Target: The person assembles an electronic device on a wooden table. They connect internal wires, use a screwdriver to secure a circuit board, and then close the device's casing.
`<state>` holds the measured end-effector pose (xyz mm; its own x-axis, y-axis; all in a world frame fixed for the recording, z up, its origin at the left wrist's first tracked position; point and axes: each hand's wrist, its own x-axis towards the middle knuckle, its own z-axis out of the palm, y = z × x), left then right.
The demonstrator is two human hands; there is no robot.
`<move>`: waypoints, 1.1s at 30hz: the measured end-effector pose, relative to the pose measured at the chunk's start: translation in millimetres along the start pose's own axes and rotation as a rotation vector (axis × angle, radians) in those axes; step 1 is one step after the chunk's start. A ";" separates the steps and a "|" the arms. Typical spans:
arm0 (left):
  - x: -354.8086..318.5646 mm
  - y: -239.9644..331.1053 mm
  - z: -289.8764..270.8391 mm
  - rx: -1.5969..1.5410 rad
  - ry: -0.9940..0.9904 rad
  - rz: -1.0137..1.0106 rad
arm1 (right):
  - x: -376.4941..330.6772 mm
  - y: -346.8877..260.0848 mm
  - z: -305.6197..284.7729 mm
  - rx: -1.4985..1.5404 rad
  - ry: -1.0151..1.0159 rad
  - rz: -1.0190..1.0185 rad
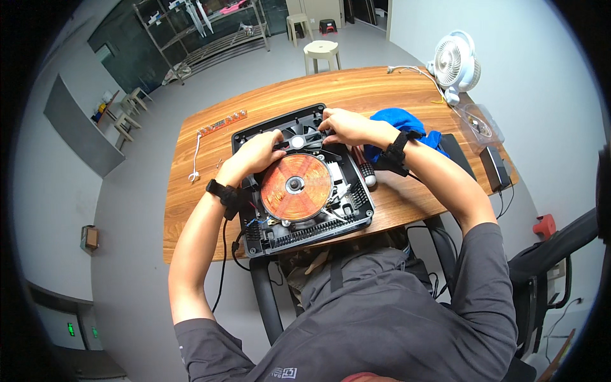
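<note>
An opened induction cooker's black housing (358, 219) lies on the table in front of me, its inside facing up. A round copper coil (280, 184) fills its middle. Beyond the coil is a black cooling fan (298, 142) with a pale round hub. My left hand (259, 151) grips the fan's left side, thumb and fingers closed at its edge. At the opposite side my right hand (344, 127) pinches the fan's right edge. The fan sits within the far part of the housing; whether it is seated or lifted, I cannot tell.
A screwdriver (367, 170) and a blue cloth (400, 121) lie right of the housing. A strip circuit board (221, 124) with a white cable is at the left. A white desk fan (455, 63), clear plastic box (478, 124) and black adapter (495, 169) stand along the right edge.
</note>
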<state>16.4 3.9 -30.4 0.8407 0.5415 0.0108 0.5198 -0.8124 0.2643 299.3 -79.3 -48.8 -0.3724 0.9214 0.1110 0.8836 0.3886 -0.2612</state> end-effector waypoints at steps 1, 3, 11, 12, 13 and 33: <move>0.7 -2.1 1.6 0.005 0.013 0.028 | -0.3 2.6 2.4 -0.017 0.010 -0.027; 0.7 -4.1 2.5 -0.005 0.026 0.051 | -2.3 6.9 5.6 -0.049 0.030 -0.082; -2.6 -11.0 1.4 -0.049 0.011 -0.001 | 4.6 2.4 -2.3 0.100 -0.067 -0.011; -3.2 -9.6 0.2 -0.035 0.007 -0.006 | 4.3 2.3 -2.5 0.084 -0.062 -0.017; -4.0 -7.0 -1.0 -0.022 0.003 -0.012 | 4.3 1.9 -2.5 0.068 -0.057 -0.023; -15.2 -20.1 -7.7 -0.083 -0.022 0.028 | 30.2 5.1 -12.9 0.112 -0.226 0.059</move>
<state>-8.0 13.6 -28.4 0.8585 0.5128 -0.0015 0.4820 -0.8060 0.3435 296.3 -49.4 -34.4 -0.3867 0.9142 -0.1215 0.8733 0.3207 -0.3668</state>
